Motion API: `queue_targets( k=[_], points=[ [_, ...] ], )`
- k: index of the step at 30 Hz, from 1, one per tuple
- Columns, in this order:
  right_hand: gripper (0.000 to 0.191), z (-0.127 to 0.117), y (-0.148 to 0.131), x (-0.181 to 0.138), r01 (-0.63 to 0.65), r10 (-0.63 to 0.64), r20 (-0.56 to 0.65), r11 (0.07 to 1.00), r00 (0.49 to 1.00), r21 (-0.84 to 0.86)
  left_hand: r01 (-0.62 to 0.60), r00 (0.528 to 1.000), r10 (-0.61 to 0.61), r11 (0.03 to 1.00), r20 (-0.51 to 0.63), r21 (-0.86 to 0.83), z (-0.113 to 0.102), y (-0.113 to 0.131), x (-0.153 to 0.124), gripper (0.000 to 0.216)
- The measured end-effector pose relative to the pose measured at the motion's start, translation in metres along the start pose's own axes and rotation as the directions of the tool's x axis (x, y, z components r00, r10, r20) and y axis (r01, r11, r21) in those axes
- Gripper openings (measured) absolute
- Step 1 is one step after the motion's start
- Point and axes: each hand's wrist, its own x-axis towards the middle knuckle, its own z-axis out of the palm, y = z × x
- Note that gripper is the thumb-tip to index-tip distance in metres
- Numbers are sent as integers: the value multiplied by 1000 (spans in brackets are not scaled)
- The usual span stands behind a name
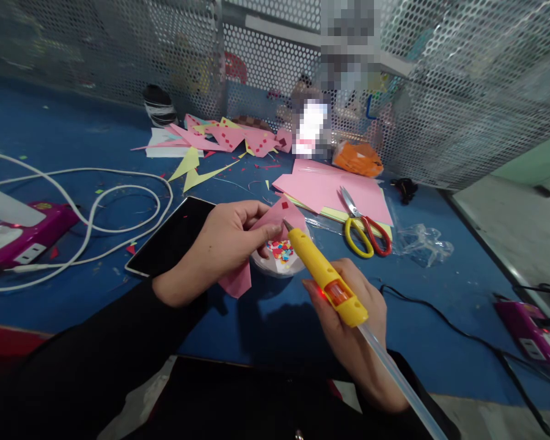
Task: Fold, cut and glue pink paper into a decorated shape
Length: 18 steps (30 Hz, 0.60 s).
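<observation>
My left hand (224,241) pinches a folded pink paper piece (279,215) that carries a small red square. My right hand (352,311) grips a yellow glue gun (323,275) with a clear glue stick trailing back from it. The gun's tip touches the pink paper near my left thumb. Just under the paper sits a small clear dish (279,256) holding several coloured confetti bits.
On the blue table (73,122) lie a black phone (172,238), a white cable (119,201), yellow and red scissors (364,229), pink sheets (330,186), cut paper scraps (224,137), crumpled plastic (424,241), purple devices (18,235) left and right. A perforated metal screen (440,91) stands behind.
</observation>
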Motion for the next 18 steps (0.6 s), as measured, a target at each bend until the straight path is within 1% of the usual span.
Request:
queue_targets(
  k=[4,8,15,18],
  points=[
    [14,0,0,0,-3,3,-1,1000,1000,7,-16,1000,16,1000,5,5,0,-2,1,10],
    [12,0,1,0,-3,3,-13,1000,1000,-25,-35,999,35,999,13,15,-1,-2,1,10],
    [11,2,5,-4,-31,31,-131,1000,991,2,-8,1000,8,1000,3,16,-1,0,0,6],
    [12,4,4,-5,-69,79,-190,996,979,59,-14,1000,15,1000,20,-20,-3,-5,2,6]
  ],
)
